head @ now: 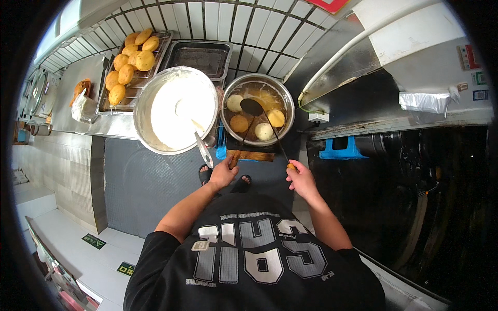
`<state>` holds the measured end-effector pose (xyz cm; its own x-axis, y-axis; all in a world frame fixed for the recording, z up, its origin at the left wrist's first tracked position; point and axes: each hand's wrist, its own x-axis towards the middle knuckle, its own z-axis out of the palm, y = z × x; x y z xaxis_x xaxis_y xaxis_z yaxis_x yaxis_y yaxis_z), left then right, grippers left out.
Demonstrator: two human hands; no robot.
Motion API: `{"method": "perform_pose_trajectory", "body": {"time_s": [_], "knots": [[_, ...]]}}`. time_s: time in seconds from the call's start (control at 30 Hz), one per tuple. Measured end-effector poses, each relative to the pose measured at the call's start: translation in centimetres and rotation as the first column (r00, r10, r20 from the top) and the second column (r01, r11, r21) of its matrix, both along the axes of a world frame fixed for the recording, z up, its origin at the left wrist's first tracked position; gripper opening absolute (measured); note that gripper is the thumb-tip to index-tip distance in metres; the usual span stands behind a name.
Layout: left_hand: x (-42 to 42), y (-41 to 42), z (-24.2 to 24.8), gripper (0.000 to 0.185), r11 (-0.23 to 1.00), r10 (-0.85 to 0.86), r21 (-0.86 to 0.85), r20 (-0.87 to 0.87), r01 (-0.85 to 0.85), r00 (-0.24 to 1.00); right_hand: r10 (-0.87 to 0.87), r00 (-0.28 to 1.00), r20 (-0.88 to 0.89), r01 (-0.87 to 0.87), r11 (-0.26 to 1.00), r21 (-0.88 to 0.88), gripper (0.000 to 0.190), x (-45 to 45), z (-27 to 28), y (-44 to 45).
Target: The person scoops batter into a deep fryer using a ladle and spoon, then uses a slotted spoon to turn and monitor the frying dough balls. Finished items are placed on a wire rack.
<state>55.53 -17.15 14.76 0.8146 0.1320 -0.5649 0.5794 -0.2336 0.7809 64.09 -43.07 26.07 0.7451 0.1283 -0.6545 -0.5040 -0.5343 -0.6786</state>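
My left hand (225, 173) grips the wooden handle of a thin metal tool that reaches into a round metal pot of hot oil (288, 93); the tool's far end is hard to make out. In my right hand (302, 179) is the wooden-ended handle of a dark ladle (251, 107), its head over the oil. Several round cakes float around it: two pale ones, such as the one near the front (264, 131), and browner ones, one at the left (239, 123) and one at the right (276, 118).
Left of the pot stands a large bowl of white batter (163, 112) with a spoon (203, 149) leaning in it. Behind are a wire rack tray (134, 87) with several golden cakes (125, 74) and a dark metal tray (200, 58). A plastic bag (83, 107) lies at the left, a white socket box (318, 117) at the right.
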Motion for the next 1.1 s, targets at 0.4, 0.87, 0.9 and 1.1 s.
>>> {"method": "perform_pose_trajectory", "body": {"time_s": [0.4, 0.87, 0.9, 1.1], "knots": [[0.2, 0.6, -0.8, 0.063, 1.0, 0.012, -0.011, 0.0, -0.012, 1.0, -0.149, 0.987, 0.06, 0.14, 0.982, 0.127, 0.049, 0.6, -1.8, 0.8], [0.1, 1.2, -0.8, 0.063, 0.999, 0.003, -0.037, -0.046, -0.005, 0.999, -0.174, 0.985, 0.01, 0.172, 0.978, 0.117, 0.047, 1.8, -3.6, 5.7], [0.1, 1.2, -0.7, 0.063, 0.999, 0.001, -0.035, -0.045, -0.003, 0.999, -0.18, 0.984, 0.002, 0.178, 0.977, 0.116, 0.047, 1.8, -3.5, 5.8], [0.1, 1.4, -0.2, 0.062, 1.0, 0.006, -0.028, -0.046, -0.007, 0.999, -0.231, 0.961, -0.149, 0.257, 0.948, 0.186, 0.048, 1.9, -3.5, 5.8]]}}
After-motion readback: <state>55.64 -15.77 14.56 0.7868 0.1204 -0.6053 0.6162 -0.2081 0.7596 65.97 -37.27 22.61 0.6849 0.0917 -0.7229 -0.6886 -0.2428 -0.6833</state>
